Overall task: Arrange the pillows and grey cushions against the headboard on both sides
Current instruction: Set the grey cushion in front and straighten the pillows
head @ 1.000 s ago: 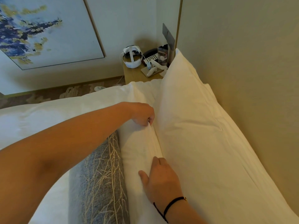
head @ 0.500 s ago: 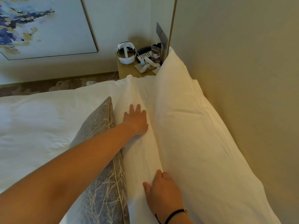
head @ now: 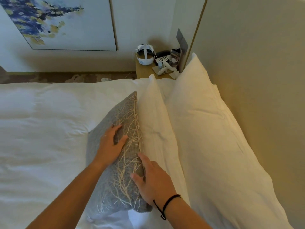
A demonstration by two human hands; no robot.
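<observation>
A grey cushion (head: 122, 116) with a pale branch pattern stands on edge on the white bed, leaning on a white pillow (head: 153, 116). A second, larger white pillow (head: 211, 138) rests behind it against the beige headboard (head: 255, 71). My left hand (head: 110, 142) lies flat on the cushion's left face, fingers spread. My right hand (head: 153, 180), a black cord on its wrist, presses the cushion's near right edge where it meets the front pillow. Neither hand grips anything.
A white duvet (head: 41, 129) covers the bed to the left. Beyond the pillows a wooden nightstand (head: 143, 71) carries a white headset (head: 145, 53), a phone and small items. A framed blue-and-gold painting (head: 57, 22) hangs on the far wall.
My left hand let go of the front pillow's edge and came back onto the grey cushion. My right hand slid from the pillow to the cushion's edge. The cushion now stands more upright against the pillow.
</observation>
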